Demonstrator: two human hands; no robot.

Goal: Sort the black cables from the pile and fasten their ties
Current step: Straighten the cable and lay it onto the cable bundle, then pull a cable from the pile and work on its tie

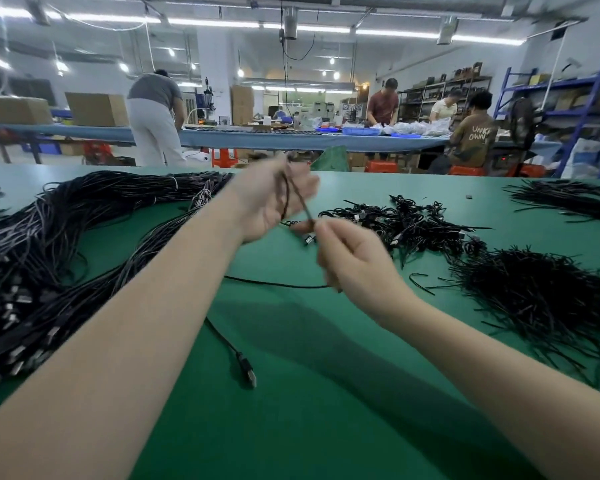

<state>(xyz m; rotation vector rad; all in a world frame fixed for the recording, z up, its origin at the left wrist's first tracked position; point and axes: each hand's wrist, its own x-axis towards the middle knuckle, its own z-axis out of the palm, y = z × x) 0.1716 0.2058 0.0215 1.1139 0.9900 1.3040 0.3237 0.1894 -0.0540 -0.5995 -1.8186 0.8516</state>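
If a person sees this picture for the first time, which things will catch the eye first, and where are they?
First the two bare hands at the centre: the left hand holds coiled loops of a black cable, and the right hand pinches its strand. Next, the large pile of long black cables on the left of the green table, and the bushy heap of black ties on the right.

Motion blur at both hands, piles cropped by frame edges

Left hand [274, 199] and right hand [354, 258] smeared; the cable [293, 195] between them is a blur, loop count unreadable. Cable pile [49, 258] at the worktop's [326, 393] left edge is cut off by the frame; tie heap [541, 299] is cropped at the right.
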